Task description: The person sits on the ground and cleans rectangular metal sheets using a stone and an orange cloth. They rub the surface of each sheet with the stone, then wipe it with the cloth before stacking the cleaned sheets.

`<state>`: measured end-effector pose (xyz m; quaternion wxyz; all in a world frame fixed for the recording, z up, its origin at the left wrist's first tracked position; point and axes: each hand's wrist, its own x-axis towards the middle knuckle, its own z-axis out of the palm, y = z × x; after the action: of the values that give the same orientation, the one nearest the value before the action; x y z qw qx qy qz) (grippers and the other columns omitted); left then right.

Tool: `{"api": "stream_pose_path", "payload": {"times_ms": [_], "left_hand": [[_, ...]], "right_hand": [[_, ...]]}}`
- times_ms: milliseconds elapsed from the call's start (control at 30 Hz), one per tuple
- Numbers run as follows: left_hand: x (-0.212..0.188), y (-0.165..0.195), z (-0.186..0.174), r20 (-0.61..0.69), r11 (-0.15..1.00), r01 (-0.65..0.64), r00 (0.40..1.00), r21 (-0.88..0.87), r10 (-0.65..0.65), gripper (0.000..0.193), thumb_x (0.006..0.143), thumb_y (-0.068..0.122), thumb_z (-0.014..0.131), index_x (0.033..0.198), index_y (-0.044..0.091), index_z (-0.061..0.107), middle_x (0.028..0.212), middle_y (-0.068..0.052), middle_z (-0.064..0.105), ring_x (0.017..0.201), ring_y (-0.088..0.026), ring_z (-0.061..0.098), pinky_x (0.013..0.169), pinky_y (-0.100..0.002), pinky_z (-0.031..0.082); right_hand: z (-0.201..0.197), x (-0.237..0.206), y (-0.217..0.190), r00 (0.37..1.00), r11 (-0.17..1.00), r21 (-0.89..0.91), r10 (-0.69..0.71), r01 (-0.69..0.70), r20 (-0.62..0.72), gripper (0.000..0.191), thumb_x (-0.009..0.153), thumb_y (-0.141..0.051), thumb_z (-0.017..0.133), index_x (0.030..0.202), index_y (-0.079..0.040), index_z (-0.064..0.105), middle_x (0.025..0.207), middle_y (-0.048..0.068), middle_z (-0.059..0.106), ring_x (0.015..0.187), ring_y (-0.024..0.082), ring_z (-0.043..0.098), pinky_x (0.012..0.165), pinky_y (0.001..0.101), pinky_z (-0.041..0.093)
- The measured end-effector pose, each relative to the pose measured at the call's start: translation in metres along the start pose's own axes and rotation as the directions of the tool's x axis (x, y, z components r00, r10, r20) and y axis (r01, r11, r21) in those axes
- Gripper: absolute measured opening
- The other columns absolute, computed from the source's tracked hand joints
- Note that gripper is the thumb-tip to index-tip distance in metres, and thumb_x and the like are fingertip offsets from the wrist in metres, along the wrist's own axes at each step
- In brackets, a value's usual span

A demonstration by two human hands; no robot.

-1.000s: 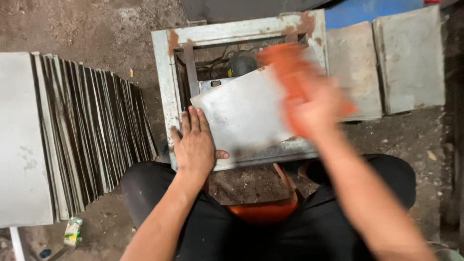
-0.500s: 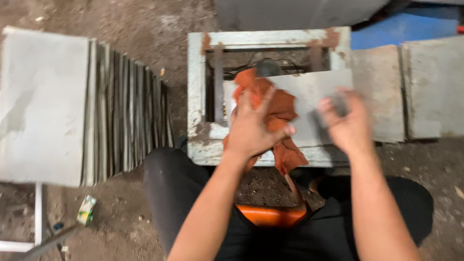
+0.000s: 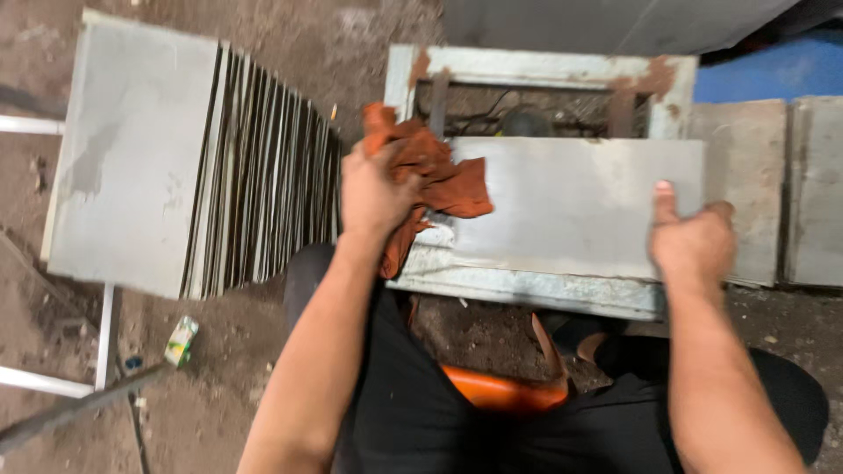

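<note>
My left hand (image 3: pixel 376 191) grips a crumpled orange rag (image 3: pixel 430 175) at the left end of a flat grey metal sheet (image 3: pixel 571 206). The sheet lies across a rusty rectangular metal frame (image 3: pixel 536 68). My right hand (image 3: pixel 692 239) holds the sheet's right edge, thumb on top. Dark parts and a cable show inside the frame behind the sheet.
A leaning stack of several grey metal sheets (image 3: pixel 193 189) stands to the left on white rails (image 3: pixel 35 382). More grey plates (image 3: pixel 795 189) lie to the right. An orange stool (image 3: pixel 500 391) sits under my legs. A small green-and-white carton (image 3: pixel 181 341) lies on the dirt floor.
The rag passed from my right hand to my left, which moved it to the sheet's left end. My right hand went to the sheet's right edge and gripped it. The view shifted.
</note>
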<state>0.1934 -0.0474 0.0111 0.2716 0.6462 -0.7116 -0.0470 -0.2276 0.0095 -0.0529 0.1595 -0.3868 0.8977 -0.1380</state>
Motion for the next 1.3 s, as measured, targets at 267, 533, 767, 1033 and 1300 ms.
{"api": "stream_pose_path", "payload": {"times_ms": [267,533,767,1033,1300], "left_hand": [[-0.021,0.089,0.051,0.23,0.983,0.183,0.956,0.015,-0.182,0.045,0.075,0.017,0.077,0.12,0.022,0.073,0.114,-0.021,0.062,0.106,-0.039,0.058,0.084,-0.055,0.048],[-0.056,0.207,0.078,0.511,0.872,-0.397,0.707,-0.286,0.49,0.041,0.075,0.044,0.073,0.115,0.033,0.074,0.137,-0.01,0.052,0.126,-0.032,0.05,0.103,-0.054,0.042],[-0.01,0.154,0.051,0.348,0.931,-0.2,0.887,-0.304,0.304,0.054,0.075,0.048,0.071,0.127,0.032,0.069,0.14,-0.016,0.056,0.13,-0.037,0.051,0.103,-0.059,0.041],[-0.049,-0.003,-0.14,0.528,-0.203,0.487,0.787,-0.849,-0.319,0.054,0.085,0.041,0.071,0.126,0.006,0.069,0.132,-0.024,0.062,0.118,-0.037,0.061,0.102,-0.05,0.05],[-0.177,-0.12,-0.246,0.402,-0.102,0.412,0.755,-0.905,-0.518,0.073,0.086,0.022,0.072,0.15,0.002,0.042,0.137,-0.021,0.061,0.122,-0.028,0.063,0.102,-0.045,0.054]], "right_hand": [[-0.108,0.016,0.097,0.984,0.621,0.767,0.049,-0.163,0.17,0.072,0.103,-0.052,0.067,0.136,0.009,0.049,0.117,0.036,0.063,0.101,0.049,0.063,0.085,0.0561,0.05],[-0.11,-0.059,0.04,0.916,0.537,0.826,-0.219,-0.174,0.335,0.066,0.101,-0.043,0.063,0.144,0.006,0.048,0.115,0.035,0.065,0.094,0.047,0.064,0.079,0.0548,0.052],[-0.12,-0.093,0.001,0.834,0.574,0.807,-0.37,-0.14,0.408,0.064,0.1,-0.035,0.06,0.15,0.002,0.047,0.113,0.034,0.066,0.088,0.046,0.065,0.074,0.0537,0.053],[-0.112,-0.116,-0.091,0.711,0.636,0.771,-0.526,-0.034,0.466,0.064,0.099,-0.027,0.057,0.157,-0.001,0.046,0.111,0.033,0.068,0.081,0.044,0.066,0.068,0.0525,0.055],[-0.067,-0.15,-0.258,0.409,0.636,0.764,-0.729,0.109,0.548,0.068,0.098,-0.018,0.054,0.164,-0.004,0.045,0.108,0.031,0.07,0.075,0.042,0.067,0.062,0.0512,0.057]]}}
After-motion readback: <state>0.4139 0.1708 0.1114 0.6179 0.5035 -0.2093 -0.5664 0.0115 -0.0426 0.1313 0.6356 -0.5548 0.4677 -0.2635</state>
